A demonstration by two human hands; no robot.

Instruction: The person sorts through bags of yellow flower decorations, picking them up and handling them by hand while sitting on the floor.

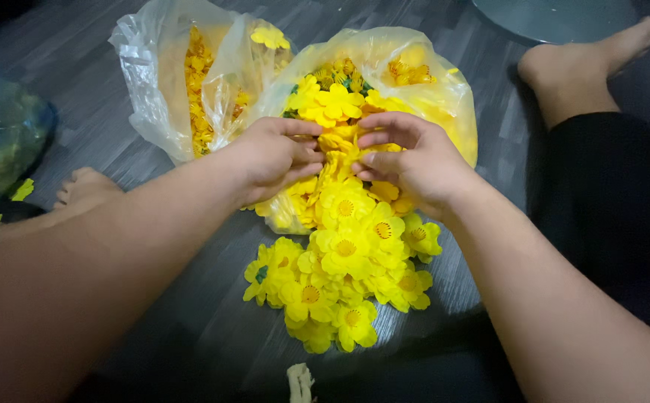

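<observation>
Dark wood-grain floor [116, 112], person sitting on it, two bare feet visible: one upper right [578, 63], one at left [86, 186].

Bags: 2 clear plastic bags, both open-mouthed.
- Larger bag [444, 89], centre-right, packed with yellow fabric flowers plus a few green bits near the top.
- Smaller bag [153, 82], upper left, touching the larger one; holds smaller yellow-orange pieces, 1 loose yellow flower sitting at its rim.
- A third, darker bluish bag [0, 142] at far left edge, contents unclear.

Flowers: spilled pile [340, 276] on the floor just in front of the larger bag's mouth, running straight out of it. Roughly 15 distinct blooms countable in the pile, each yellow with an orange centre; exact count not possible, they overlap.

Hands: 2, both at the larger bag's mouth, nearly touching each other.
- Left hand [276, 157]: fingers curled inward, pinching into the flowers at the opening.
- Right hand [414, 160]: fingers bent, half closed, tips on the same clump of flowers.
Whether each holds a single bloom or several: cannot tell.

Small stuff: 1 pale scrap [300, 382] on floor at bottom centre; 2 yellow-green scraps [23, 190] near the left foot.
</observation>
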